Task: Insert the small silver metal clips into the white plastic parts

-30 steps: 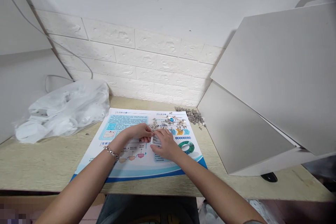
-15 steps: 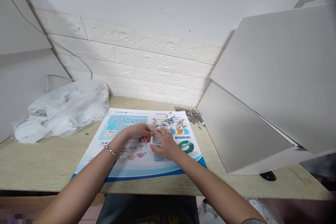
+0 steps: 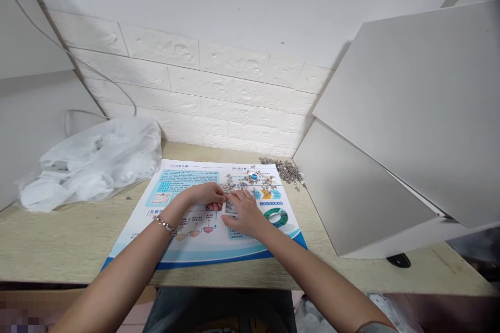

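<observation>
My left hand (image 3: 209,196), with a bracelet at its wrist, is closed with its fingertips at the upper edge of a small white piece (image 3: 230,208). Anything tiny between those fingertips is too small to name. On the right side, my right hand (image 3: 244,214) grips the same white piece between thumb and fingers. Both hands meet above a printed poster (image 3: 187,255). Small metal pieces (image 3: 269,182) lie scattered on the poster just beyond the hands, and a denser pile (image 3: 288,170) sits at its upper right corner.
A clear plastic bag of white items (image 3: 97,161) lies at the left of the wooden table (image 3: 50,250). Large pale panels (image 3: 406,109) stand on the right, with a black object (image 3: 399,260) under their lower edge. A white brick-patterned wall (image 3: 219,83) rises behind.
The hands keep nearly the same place and hold on the white piece. The whole view has shifted very slightly.
</observation>
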The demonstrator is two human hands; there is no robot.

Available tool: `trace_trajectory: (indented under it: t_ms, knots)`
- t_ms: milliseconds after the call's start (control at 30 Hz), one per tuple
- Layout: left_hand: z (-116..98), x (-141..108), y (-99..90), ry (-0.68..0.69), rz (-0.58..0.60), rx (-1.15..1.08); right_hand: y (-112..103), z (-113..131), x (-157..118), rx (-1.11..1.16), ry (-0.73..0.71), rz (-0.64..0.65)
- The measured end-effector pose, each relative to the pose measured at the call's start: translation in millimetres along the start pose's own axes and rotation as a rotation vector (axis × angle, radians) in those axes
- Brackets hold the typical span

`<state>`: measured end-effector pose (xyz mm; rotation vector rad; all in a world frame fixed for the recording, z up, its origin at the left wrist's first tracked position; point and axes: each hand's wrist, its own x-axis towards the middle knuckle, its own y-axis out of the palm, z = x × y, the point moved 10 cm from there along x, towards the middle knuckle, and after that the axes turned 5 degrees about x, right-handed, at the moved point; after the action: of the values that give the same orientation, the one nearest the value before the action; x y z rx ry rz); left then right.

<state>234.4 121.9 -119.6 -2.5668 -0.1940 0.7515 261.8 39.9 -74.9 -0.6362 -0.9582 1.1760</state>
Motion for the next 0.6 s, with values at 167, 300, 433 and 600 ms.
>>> trace_trajectory:
  t_ms: [167,300,433,600]
  knots:
    - [0,1,1.3,-0.006,0.011,0.003,0,0,0,-0.006,0.009,0.004]
    - [2,2,2.0,-0.008,0.016,-0.008,-1,0,0,-0.002,0.013,-0.006]
    - [-1,-2,-1.9,0.005,-0.02,-0.038,-6,-5,0,0.041,0.033,-0.072]
    - [-34,-14,0.4,0.214,0.0,-0.289,-33,-25,-5,0.116,0.207,-0.331]
